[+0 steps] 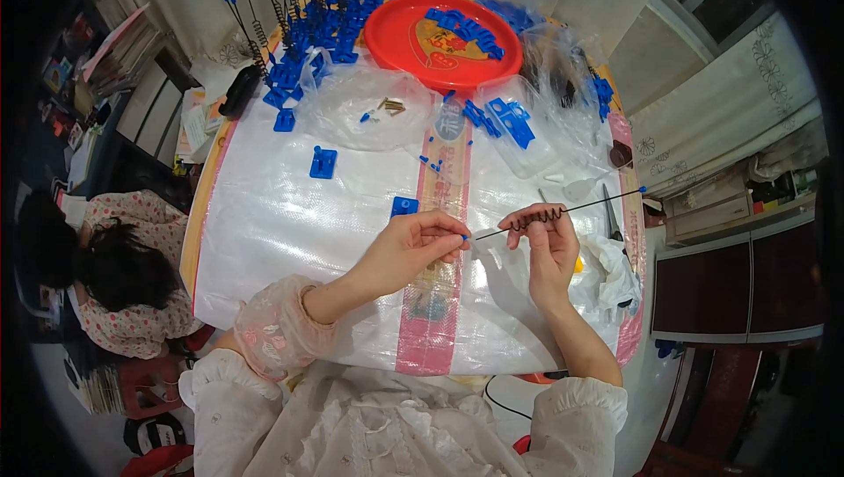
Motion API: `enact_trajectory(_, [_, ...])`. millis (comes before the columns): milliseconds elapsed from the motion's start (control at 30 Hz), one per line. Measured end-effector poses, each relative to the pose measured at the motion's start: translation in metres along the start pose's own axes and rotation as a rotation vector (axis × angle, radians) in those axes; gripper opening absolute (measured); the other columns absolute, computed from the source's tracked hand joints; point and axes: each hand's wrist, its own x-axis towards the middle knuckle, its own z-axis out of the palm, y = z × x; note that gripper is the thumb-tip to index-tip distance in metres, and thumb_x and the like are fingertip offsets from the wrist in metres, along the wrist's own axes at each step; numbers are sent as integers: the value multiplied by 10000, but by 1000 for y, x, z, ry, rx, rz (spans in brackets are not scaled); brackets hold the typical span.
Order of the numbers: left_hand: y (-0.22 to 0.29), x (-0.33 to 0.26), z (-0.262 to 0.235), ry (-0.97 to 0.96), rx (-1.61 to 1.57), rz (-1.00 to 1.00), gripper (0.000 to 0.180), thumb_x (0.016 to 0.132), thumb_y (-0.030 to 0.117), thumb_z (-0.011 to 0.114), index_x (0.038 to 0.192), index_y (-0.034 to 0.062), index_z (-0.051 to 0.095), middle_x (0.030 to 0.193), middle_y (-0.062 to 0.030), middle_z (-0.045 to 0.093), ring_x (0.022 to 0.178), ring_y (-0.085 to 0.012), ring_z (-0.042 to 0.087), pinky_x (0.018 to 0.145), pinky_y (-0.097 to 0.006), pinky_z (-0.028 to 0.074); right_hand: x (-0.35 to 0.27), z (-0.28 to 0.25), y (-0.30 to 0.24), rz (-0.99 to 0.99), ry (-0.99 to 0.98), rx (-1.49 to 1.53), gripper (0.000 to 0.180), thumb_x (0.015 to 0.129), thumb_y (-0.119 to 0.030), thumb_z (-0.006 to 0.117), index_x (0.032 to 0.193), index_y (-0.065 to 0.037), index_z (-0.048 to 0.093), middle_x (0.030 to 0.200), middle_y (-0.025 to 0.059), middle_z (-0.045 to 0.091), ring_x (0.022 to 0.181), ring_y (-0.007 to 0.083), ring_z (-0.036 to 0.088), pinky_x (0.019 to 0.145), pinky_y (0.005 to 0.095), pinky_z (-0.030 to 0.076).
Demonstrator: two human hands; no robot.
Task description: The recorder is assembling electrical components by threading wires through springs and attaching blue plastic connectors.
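My right hand [545,244] is closed around a thin black rod with a coiled spring section [538,218], held over the right half of the table. The rod slants up to the right and ends in a small blue tip [642,189]. At its lower left end, my left hand [420,247] pinches a tiny blue cap [465,238] between thumb and fingertips. Whether the cap touches the rod's end, I cannot tell. Just beyond my left hand lies a blue square plastic base [405,205]. Another blue base [323,162] sits farther off to the left.
A red round tray [380,48] holding blue pieces stands at the back. Left of it crowd several blue bases with upright springs [321,24]. A clear bag [338,116] bears small brass-coloured parts. Scissors [610,213] lie at right. Another person [132,275] sits at far left.
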Motion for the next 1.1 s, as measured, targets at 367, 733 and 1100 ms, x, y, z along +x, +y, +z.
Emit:
enact_trajectory(367, [-11,2,0,-13,-13,-38,230,1008,72,625,1217,-17,659,1061,-42,699,932,-85,642,863,-235,535,-7,5,-1,-17,-37,-1,162,1061,-153,541,1131,-9,523,1036,160,710,789,110,575,762,264,496])
enact_trajectory(733, [-14,1,-1,-23,-24,-49,244,1010,87,628,1230,-13,656,1070,-46,708,944,-90,655,873,-238,544,-7,7,1,-15,-50,4,137,1061,-135,528,1119,-11,517,1032,176,711,777,115,568,762,272,495])
enact_trajectory(1100, [-12,1,-1,-35,-30,-64,238,1008,95,634,1221,-7,662,1052,-48,710,922,-82,651,864,-235,539,-5,5,0,-14,-66,-74,175,1084,-167,483,1120,3,503,1003,213,704,735,141,576,727,297,502])
